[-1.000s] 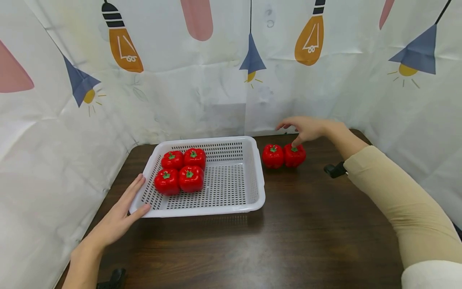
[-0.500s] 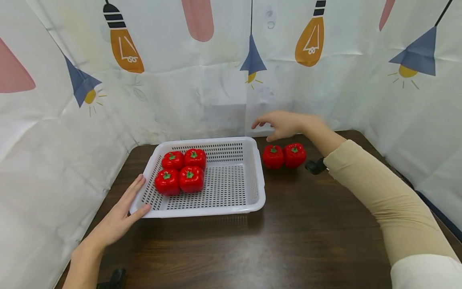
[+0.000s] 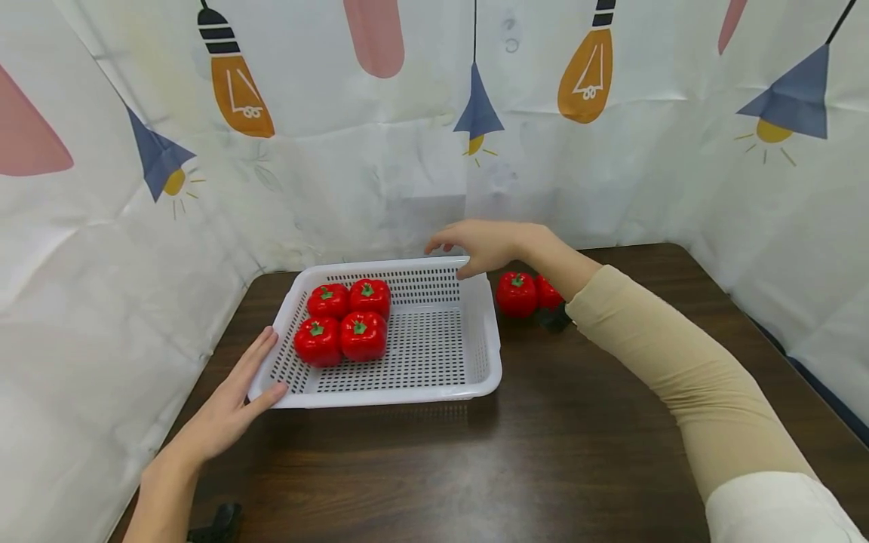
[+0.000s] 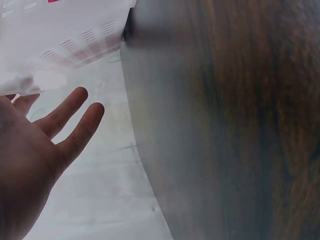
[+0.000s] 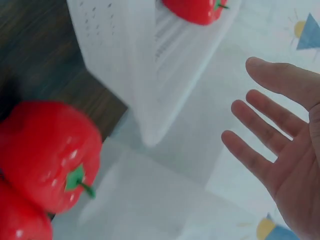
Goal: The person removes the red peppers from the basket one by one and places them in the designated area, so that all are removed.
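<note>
A white perforated plastic basket (image 3: 428, 348) holds several red bell peppers (image 3: 363, 336) with green stems, grouped in its left half. My left hand (image 3: 219, 415) rests against the basket's left end, thumb near the front corner and fingers extended along the side. Above the basket's back right corner hovers my right hand (image 3: 487, 243), its fingers loosely bent and nothing in them. Two more red bell peppers (image 3: 517, 295) stand side by side on the table, right of the basket. The right forearm partly hides the farther one (image 3: 547, 292).
The dark wooden table (image 3: 421, 467) stretches in front and to the right. A white curtain (image 3: 326, 196) printed with lamps and bulbs hangs close behind and along both sides. Black wrist-camera mounts (image 3: 219, 524) show beside the wrists.
My right hand has moved left, from over the two loose peppers to above the basket's back right corner. The left hand, basket and peppers have stayed in place.
</note>
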`<state>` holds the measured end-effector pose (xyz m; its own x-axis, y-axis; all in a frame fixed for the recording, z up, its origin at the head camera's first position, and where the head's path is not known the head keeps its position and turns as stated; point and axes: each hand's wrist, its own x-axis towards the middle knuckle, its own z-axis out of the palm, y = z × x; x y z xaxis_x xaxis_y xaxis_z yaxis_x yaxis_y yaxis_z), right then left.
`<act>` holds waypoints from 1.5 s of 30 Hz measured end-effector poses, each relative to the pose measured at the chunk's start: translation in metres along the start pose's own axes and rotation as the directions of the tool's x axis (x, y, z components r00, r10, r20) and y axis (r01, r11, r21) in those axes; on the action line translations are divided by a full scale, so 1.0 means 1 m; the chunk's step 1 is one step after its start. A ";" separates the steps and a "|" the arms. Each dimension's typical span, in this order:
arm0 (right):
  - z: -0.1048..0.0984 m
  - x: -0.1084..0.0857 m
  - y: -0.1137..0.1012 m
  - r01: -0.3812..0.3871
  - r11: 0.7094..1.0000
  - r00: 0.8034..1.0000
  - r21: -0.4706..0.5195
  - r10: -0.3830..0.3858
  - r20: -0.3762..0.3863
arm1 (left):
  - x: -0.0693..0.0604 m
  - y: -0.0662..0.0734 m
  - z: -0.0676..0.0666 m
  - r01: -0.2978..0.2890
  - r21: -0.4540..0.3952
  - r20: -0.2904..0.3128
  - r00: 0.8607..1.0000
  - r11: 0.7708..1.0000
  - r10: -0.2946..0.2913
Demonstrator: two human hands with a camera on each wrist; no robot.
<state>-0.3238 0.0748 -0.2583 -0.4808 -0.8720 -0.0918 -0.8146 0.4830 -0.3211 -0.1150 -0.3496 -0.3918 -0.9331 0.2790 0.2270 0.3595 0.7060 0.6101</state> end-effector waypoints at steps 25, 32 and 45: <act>0.042 0.078 -0.060 0.155 0.988 0.980 -0.001 -0.154 0.127 | -0.002 -0.002 0.000 -0.014 0.004 -0.012 1.000 1.000 0.014; 0.058 0.096 -0.077 0.170 0.984 0.972 -0.059 -0.158 0.172 | -0.001 -0.003 0.001 -0.019 -0.002 -0.008 1.000 1.000 0.019; 0.077 0.110 -0.093 0.123 0.974 0.968 -0.190 -0.076 0.238 | 0.000 -0.002 0.002 0.002 -0.012 -0.003 1.000 1.000 -0.002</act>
<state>-0.2755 -0.0724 -0.3112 -0.3266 -0.8998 -0.2892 -0.9142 0.3784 -0.1449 -0.1153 -0.3496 -0.3943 -0.9339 0.2757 0.2278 0.3575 0.6988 0.6196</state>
